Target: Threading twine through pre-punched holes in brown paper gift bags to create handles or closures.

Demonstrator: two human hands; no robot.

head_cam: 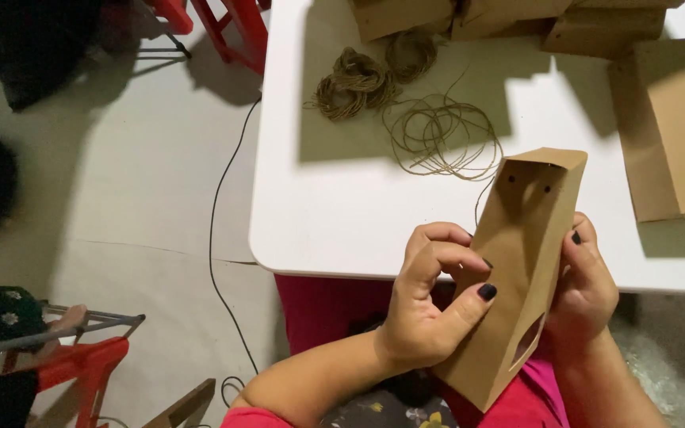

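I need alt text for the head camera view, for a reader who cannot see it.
Two hands hold a brown paper bag upright over the lap: the left hand grips its left edge, the right hand its right edge. Behind it, a white table carries loose coils of twine and more brown bags.

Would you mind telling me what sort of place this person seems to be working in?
Probably a small home or workshop packing spot: a white table carries coils of twine and stacked brown paper bags, and both hands hold another paper bag.
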